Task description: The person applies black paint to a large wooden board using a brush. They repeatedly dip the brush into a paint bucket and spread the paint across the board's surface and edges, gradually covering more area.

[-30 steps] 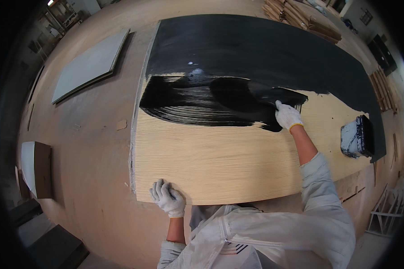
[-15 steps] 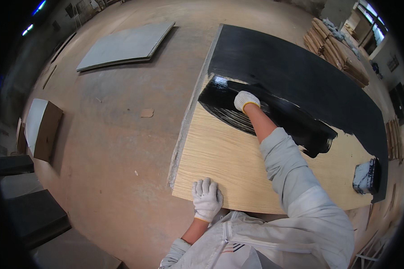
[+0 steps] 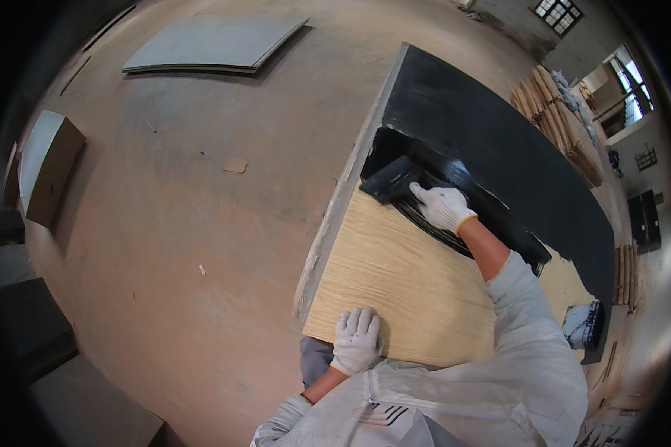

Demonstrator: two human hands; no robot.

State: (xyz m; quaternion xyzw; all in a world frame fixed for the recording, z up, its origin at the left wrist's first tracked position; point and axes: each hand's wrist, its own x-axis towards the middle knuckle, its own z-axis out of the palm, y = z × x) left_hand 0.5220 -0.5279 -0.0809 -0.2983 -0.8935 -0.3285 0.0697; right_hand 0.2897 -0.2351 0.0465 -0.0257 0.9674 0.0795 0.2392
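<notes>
My right hand, in a white knitted glove, is closed on a wide, flat spreader coated in black. Its handle is hidden by the glove. The spreader lies at the left part of a band of wet black paint on a wood-grain panel. Beyond that band the panel is covered in duller black; the part towards me is bare pale wood. My gloved left hand rests flat on the panel's near edge with fingers stretched out. A paint-smeared tub stands at the panel's right end.
Grey stacked boards lie on the floor at the far left. A box-shaped stack and dark blocks stand along the left. A scrap of cardboard is on the floor. Bundled brown lengths lie beyond the panel's right side.
My right hand has moved with the spreader towards me, onto the near border of the wet band. The whole view has shifted and turned slightly. My left hand stays on the near edge.
</notes>
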